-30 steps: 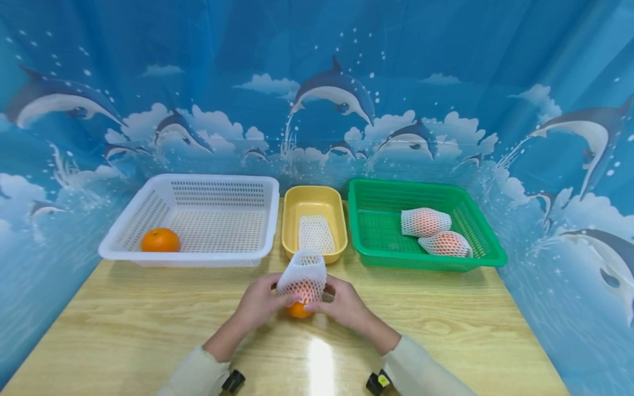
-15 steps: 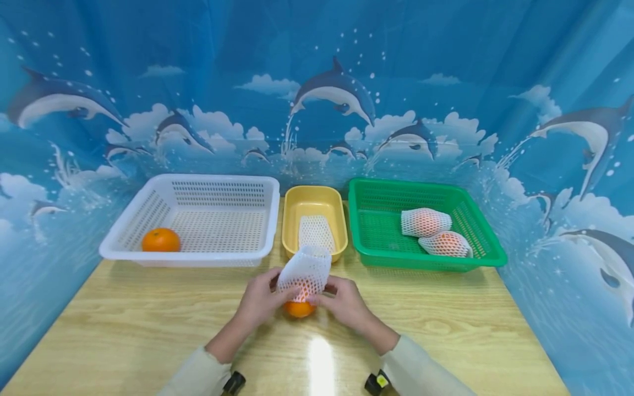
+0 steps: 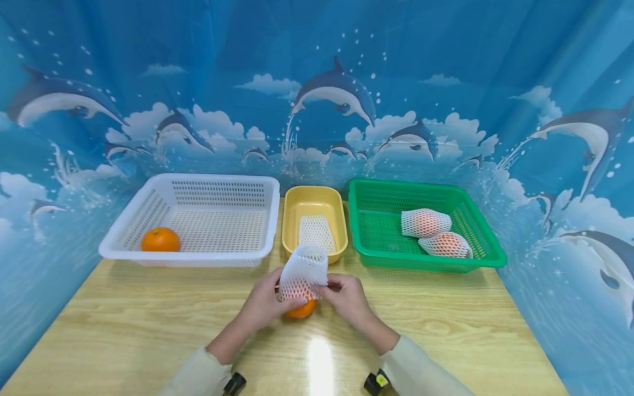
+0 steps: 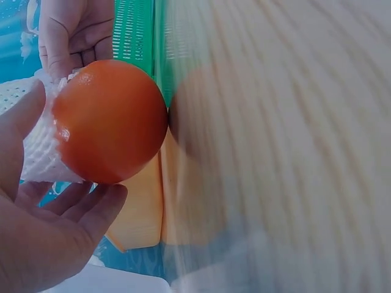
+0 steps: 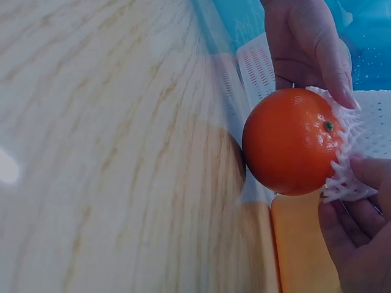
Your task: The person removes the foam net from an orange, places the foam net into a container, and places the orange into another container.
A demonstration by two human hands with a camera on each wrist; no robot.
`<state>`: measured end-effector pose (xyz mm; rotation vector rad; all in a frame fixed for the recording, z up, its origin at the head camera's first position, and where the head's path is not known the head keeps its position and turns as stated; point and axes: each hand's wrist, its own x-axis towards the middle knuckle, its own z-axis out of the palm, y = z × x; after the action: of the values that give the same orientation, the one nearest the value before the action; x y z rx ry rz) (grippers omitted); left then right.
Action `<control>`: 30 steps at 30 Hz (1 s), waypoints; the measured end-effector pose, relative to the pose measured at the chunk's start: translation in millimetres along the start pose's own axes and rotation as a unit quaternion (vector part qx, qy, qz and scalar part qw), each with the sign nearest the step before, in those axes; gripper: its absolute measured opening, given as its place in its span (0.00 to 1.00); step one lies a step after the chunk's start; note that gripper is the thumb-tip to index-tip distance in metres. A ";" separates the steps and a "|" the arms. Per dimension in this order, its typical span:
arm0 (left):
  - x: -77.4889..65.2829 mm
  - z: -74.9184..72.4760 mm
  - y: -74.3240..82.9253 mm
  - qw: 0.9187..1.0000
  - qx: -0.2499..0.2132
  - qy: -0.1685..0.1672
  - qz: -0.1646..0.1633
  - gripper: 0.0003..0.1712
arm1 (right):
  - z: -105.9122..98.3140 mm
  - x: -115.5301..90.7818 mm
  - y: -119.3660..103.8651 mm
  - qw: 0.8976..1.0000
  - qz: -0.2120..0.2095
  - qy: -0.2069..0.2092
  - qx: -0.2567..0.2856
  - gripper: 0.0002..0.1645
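Fingers (image 4: 102, 210) bent, your right hand (image 3: 346, 297) is pinching the net (image 3: 305, 268), left hand (image 3: 263, 302) cupping the orange (image 3: 302, 311) — try stretching evenly.

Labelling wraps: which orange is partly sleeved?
The orange between left hand and right hand, partly inside foam net. The other orange, in the white basket, is bare; both fruits in the green basket look fully netted.

A blue dolphin-print curtain (image 3: 317, 137) backs the wooden table (image 3: 436, 319).

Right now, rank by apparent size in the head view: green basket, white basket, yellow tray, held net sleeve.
1. White basket and green basket: too alike to rank
2. Yellow tray
3. Held net sleeve
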<state>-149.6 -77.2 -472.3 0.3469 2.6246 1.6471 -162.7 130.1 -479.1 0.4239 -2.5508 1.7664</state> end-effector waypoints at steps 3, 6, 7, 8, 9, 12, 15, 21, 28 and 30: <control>-1.3 0.4 0.8 1.000 0.002 -0.009 -0.006 0.41 | -1.8 -1.3 -11.6 1.000 0.006 0.006 0.001 0.10; -1.3 1.1 0.2 1.000 0.007 -0.018 -0.002 0.44 | -2.7 -1.8 -20.3 1.000 0.018 0.014 -0.003 0.09; -1.4 1.1 0.3 1.000 0.009 -0.021 0.001 0.44 | -2.5 -1.6 -20.7 1.000 0.021 0.016 0.001 0.09; -1.2 1.3 -0.2 1.000 0.009 -0.026 0.004 0.44 | -2.4 -1.5 -21.1 1.000 0.026 0.018 0.003 0.08; -1.0 1.3 -0.5 0.999 0.009 -0.030 0.006 0.44 | -1.8 0.0 -15.1 0.999 0.028 0.020 0.006 0.09; -0.5 1.5 -1.0 0.999 0.009 -0.041 0.003 0.43 | -1.1 3.3 -1.6 0.999 0.034 0.026 0.013 0.10; 0.0 1.3 -0.4 0.999 0.013 -0.046 -0.006 0.42 | -3.6 4.7 -1.1 0.999 0.032 0.030 0.009 0.11; 0.0 0.2 0.6 0.998 0.041 -0.050 -0.002 0.38 | -10.9 12.0 -8.3 0.998 0.020 0.038 0.037 0.13; -0.5 -0.9 0.9 0.996 0.075 -0.053 0.014 0.37 | -13.4 29.4 -18.8 0.997 0.001 0.067 0.031 0.16; -1.1 -1.3 1.0 0.995 0.078 -0.058 0.014 0.37 | -12.8 34.7 -20.4 0.997 -0.004 0.075 0.019 0.17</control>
<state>-148.5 -78.2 -470.9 0.4697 2.6785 1.3870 -193.4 127.7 -450.1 0.2904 -2.4145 1.7737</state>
